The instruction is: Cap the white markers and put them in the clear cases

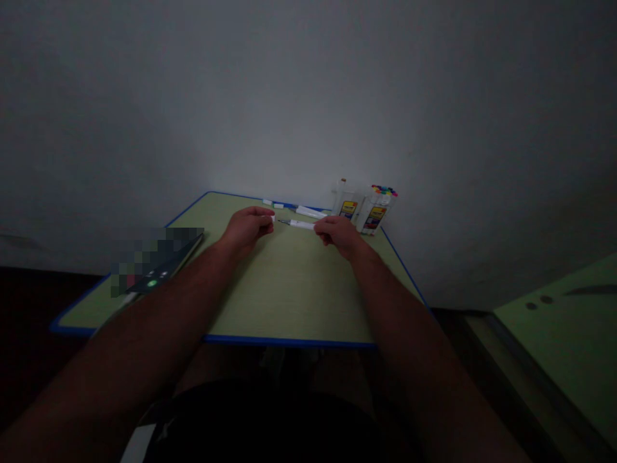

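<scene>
Above the far half of the table, my right hand (pixel 337 230) grips a white marker (pixel 302 224) by its rear end. Its dark, uncapped tip points left. Facing that tip, my left hand (pixel 248 226) pinches a small white cap (pixel 272 218) between thumb and fingertips. A short gap separates cap and tip. Behind my hands, another white marker (pixel 311 212) lies with its dark tip to the left. Two small white caps lie by the table's back edge, one of them a cap (pixel 278 206) just behind my left fingertips.
Two clear marker cases stand at the back right: a case (pixel 348 209) with a marker upright in it, and a case (pixel 375 212) full of colourful-ended markers. A tablet-like device (pixel 166 260) lies left on the blue-edged table (pixel 289 302). A wall (pixel 289 96) rises behind.
</scene>
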Tool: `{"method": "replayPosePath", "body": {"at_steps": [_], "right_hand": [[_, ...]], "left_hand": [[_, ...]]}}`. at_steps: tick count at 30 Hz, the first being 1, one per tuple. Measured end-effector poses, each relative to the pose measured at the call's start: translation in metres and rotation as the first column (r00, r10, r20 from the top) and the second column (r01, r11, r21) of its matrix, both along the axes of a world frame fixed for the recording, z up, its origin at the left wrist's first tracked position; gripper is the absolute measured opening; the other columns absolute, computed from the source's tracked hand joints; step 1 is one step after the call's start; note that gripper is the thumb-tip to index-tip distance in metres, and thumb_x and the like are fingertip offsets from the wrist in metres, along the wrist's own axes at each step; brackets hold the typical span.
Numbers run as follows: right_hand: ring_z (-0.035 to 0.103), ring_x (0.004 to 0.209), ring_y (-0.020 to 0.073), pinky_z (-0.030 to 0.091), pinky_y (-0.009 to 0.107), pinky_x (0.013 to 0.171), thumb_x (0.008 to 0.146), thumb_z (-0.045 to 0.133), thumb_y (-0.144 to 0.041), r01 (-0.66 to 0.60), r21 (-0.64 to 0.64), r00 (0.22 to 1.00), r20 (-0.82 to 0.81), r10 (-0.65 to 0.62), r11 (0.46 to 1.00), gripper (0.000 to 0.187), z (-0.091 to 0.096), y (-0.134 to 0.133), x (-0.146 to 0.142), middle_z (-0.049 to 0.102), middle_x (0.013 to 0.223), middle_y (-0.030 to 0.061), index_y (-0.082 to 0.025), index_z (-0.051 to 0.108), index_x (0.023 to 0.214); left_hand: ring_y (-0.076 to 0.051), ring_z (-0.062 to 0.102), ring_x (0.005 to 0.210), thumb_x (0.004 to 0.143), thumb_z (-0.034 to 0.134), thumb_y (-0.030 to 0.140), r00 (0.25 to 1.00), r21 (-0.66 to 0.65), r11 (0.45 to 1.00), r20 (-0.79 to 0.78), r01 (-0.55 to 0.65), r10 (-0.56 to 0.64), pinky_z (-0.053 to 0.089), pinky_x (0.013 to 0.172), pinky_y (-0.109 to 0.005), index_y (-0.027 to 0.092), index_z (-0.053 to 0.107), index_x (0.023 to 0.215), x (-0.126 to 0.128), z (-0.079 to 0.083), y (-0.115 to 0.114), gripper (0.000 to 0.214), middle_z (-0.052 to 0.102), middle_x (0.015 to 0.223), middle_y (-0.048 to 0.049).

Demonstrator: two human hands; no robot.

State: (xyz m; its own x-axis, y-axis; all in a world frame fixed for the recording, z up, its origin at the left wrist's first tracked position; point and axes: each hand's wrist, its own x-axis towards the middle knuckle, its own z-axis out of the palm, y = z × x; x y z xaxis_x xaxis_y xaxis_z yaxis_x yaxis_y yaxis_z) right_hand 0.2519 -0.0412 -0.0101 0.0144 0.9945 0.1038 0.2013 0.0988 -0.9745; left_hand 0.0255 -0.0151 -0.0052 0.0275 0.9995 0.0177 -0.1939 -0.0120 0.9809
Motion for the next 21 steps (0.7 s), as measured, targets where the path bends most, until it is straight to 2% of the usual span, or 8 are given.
{"method": "replayPosePath", "body": {"at_steps": [13,21], "right_hand": [[0.048,0.046,0.0081,0.039,0.021,0.044,0.065,0.074,-0.025,-0.02,0.031,0.998,0.055,0.018,0.999,0.014,-0.0043,0.0023,0.0008,0.057,0.052,-0.0036,-0.014,0.072,0.074],[0.05,0.046,0.0078,0.04,0.021,0.047,0.068,0.077,-0.022,0.013,0.059,0.993,0.115,-0.02,0.998,0.013,-0.0053,0.0029,0.0032,0.06,0.052,-0.0033,-0.013,0.075,0.077]], "left_hand": [[-0.012,0.063,0.058,0.068,0.073,-0.001,0.997,-0.007,0.997,-0.01,0.072,-0.072,0.056,0.068,-0.028,0.011,0.069,0.07,0.0066,-0.0049,-0.0041,0.013,0.067,0.062,-0.0027],[-0.012,0.064,0.055,0.067,0.075,0.001,0.996,0.032,0.996,-0.036,0.081,-0.079,0.058,0.067,-0.029,0.011,0.068,0.069,0.006,-0.0067,-0.003,0.012,0.067,0.059,-0.0023]]}}
